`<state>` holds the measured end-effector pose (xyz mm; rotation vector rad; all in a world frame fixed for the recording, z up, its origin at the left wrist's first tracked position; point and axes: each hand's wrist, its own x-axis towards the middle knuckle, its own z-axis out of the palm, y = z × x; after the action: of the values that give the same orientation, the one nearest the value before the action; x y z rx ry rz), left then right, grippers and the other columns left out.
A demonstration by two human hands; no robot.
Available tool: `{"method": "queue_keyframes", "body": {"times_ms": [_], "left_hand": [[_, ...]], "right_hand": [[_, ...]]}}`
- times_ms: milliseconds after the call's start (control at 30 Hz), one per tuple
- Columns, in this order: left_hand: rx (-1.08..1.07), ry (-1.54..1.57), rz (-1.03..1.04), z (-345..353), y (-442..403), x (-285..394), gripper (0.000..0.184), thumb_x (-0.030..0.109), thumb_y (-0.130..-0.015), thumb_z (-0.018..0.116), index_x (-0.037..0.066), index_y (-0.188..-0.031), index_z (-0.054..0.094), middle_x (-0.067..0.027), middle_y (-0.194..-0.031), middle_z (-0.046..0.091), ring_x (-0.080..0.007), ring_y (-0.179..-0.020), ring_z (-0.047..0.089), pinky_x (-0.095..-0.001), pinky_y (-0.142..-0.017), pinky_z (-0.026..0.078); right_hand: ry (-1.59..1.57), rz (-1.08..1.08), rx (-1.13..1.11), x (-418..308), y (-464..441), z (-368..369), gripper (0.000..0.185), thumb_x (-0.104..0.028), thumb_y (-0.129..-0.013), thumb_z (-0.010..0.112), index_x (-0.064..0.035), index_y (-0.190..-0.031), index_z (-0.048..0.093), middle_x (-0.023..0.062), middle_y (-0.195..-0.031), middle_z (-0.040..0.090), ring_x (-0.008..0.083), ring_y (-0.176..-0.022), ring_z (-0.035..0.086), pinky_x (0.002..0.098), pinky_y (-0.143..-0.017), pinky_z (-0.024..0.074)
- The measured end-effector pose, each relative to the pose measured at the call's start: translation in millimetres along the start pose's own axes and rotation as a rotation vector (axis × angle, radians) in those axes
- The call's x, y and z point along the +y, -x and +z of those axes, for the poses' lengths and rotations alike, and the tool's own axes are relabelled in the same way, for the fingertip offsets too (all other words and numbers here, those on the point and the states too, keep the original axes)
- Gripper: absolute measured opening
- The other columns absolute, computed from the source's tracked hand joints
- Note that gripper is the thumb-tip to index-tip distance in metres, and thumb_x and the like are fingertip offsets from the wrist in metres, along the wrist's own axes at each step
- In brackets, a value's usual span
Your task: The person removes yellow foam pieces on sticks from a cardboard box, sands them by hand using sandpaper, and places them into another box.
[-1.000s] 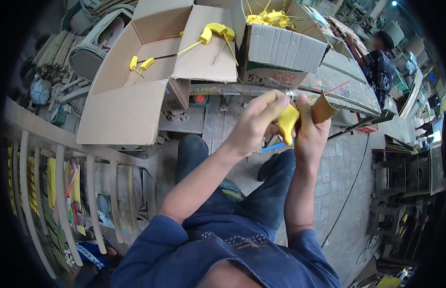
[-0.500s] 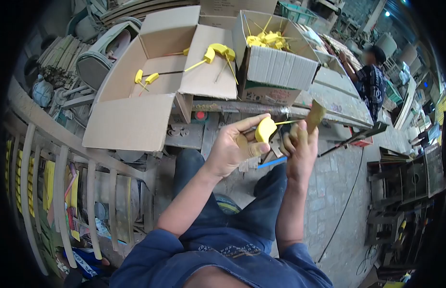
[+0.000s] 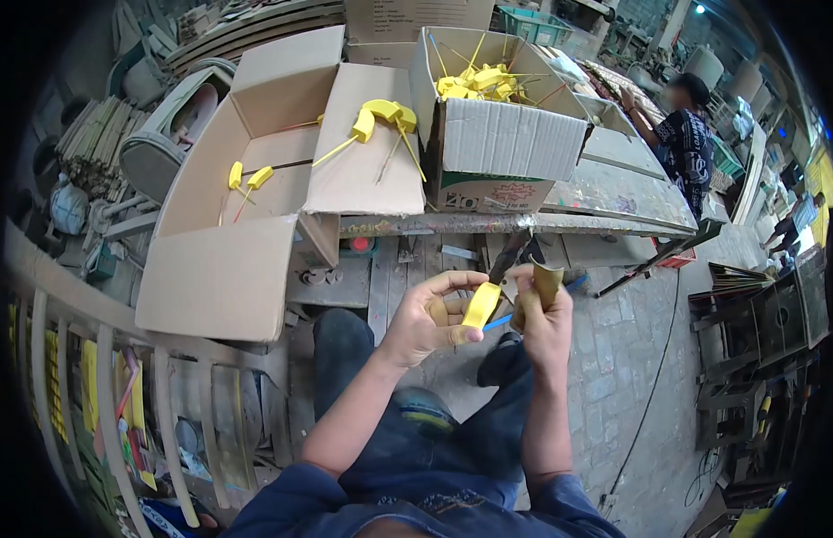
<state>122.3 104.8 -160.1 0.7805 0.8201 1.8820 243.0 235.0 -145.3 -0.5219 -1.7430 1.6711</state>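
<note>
Left fingers (image 3: 457, 335) pinch the yellow piece (image 3: 481, 307), long axis toward the near bench edge (image 3: 623, 223) (right fingers (image 3: 529, 309), just beside, grip a brown sheet (image 3: 547, 283)).

Open carton (image 3: 515, 139) on stained bench (image 3: 618, 199)

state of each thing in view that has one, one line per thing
left grip: pinched on yellow piece
yellow piece: held, tilted
right grip: closed on brown strip
brown strip: held, curled
left box: open, a few yellow parts inside
right box: open, heaped with yellow parts
</note>
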Motion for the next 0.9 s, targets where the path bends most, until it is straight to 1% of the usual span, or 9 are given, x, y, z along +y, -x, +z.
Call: {"method": "queue_keyframes", "body": {"times_ms": [133,200,233,333,400,467,533,600,900], "left_hand": [[0.002,0.014,-0.018,-45.7,-33.1,-42.3,0.066,0.010,-0.068,0.082,-0.005,-0.123,0.049,-0.0098,-0.113,0.058,-0.0156,-0.102,0.059,-0.0286,-0.089,0.050],[0.036,-0.033,-0.045,-75.5,-51.3,-71.0,0.066,0.011,-0.068,0.082,-0.005,-0.123,0.050,-0.0093,-0.113,0.058,-0.0158,-0.102,0.059,-0.0279,-0.091,0.049],[0.051,-0.120,-0.054,-85.2,-55.9,-83.5,0.069,0.026,-0.066,0.083,-0.005,-0.120,0.054,-0.0092,-0.109,0.061,-0.0150,-0.102,0.057,-0.0268,-0.090,0.046],[0.099,-0.157,-0.070,-120.8,-63.2,-130.6,0.065,0.028,-0.069,0.080,-0.004,-0.119,0.055,-0.0086,-0.109,0.061,-0.0153,-0.102,0.058,-0.0278,-0.092,0.044],[0.119,-0.186,-0.112,-133.3,-62.2,-153.2,0.059,0.029,-0.073,0.075,-0.004,-0.117,0.056,-0.0085,-0.109,0.061,-0.0155,-0.102,0.058,-0.0281,-0.093,0.043],[0.207,-0.120,-0.118,-130.3,-68.2,-157.7,0.055,0.030,-0.075,0.073,-0.004,-0.115,0.057,-0.0087,-0.109,0.062,-0.0153,-0.102,0.058,-0.0272,-0.092,0.043],[0.216,-0.164,-0.115,-120.2,-76.4,-151.0,0.053,0.032,-0.077,0.071,-0.004,-0.113,0.057,-0.0083,-0.107,0.062,-0.0149,-0.100,0.058,-0.0265,-0.090,0.044],[0.135,-0.084,-0.081,-120.5,-82.8,-149.3,0.043,0.021,-0.082,0.072,-0.005,-0.112,0.055,-0.0091,-0.104,0.062,-0.0138,-0.098,0.058,-0.0256,-0.087,0.046],[0.125,-0.116,-0.077,-135.9,-84.5,-169.8,0.055,0.024,-0.078,0.076,-0.005,-0.116,0.051,-0.0068,-0.105,0.060,-0.0108,-0.095,0.057,-0.0242,-0.085,0.046]], "right_hand": [[0.078,0.080,-0.026,48.4,-36.7,6.9,0.014,-0.011,-0.092,0.056,-0.0007,-0.091,0.064,-0.0013,-0.071,0.052,0.0066,-0.058,0.045,0.0243,-0.052,0.0355],[0.488,-0.255,0.026,78.4,-56.2,5.4,0.011,-0.007,-0.088,0.058,0.0019,-0.091,0.064,0.0068,-0.071,0.053,0.0154,-0.059,0.050,0.0293,-0.054,0.0379],[0.491,-0.218,0.045,93.1,-60.1,6.1,0.010,-0.003,-0.086,0.057,0.0035,-0.089,0.064,0.0124,-0.071,0.050,0.0224,-0.061,0.051,0.0330,-0.056,0.0387],[0.451,-0.319,0.189,141.5,-63.1,12.3,0.032,-0.001,-0.087,0.055,-0.0028,-0.119,0.057,0.0177,-0.086,0.062,0.0257,-0.076,0.062,0.0335,-0.071,0.0474],[0.324,0.019,0.063,142.1,-49.1,5.1,0.046,-0.001,-0.088,0.055,-0.0050,-0.133,0.044,0.0226,-0.098,0.064,0.0280,-0.090,0.065,0.0326,-0.081,0.0478],[0.391,0.173,0.013,147.7,-52.6,-0.6,0.046,-0.001,-0.089,0.054,-0.0041,-0.134,0.042,0.0227,-0.105,0.063,0.0282,-0.099,0.064,0.0316,-0.082,0.0476],[0.366,-0.266,0.053,171.4,-60.1,-4.2,0.044,-0.001,-0.089,0.054,-0.0039,-0.132,0.045,0.0216,-0.108,0.061,0.0253,-0.092,0.063,0.0315,-0.079,0.0480],[0.395,-0.245,0.041,172.2,-61.3,-9.4,0.037,0.002,-0.087,0.055,-0.0027,-0.124,0.053,0.0185,-0.112,0.061,0.0231,-0.091,0.063,0.0303,-0.078,0.0479],[0.536,-0.362,0.080,184.4,-55.3,-7.2,0.048,0.016,-0.074,0.049,-0.0045,-0.116,0.063,0.0190,-0.117,0.061,0.0280,-0.096,0.066,0.0306,-0.079,0.0512]]}}
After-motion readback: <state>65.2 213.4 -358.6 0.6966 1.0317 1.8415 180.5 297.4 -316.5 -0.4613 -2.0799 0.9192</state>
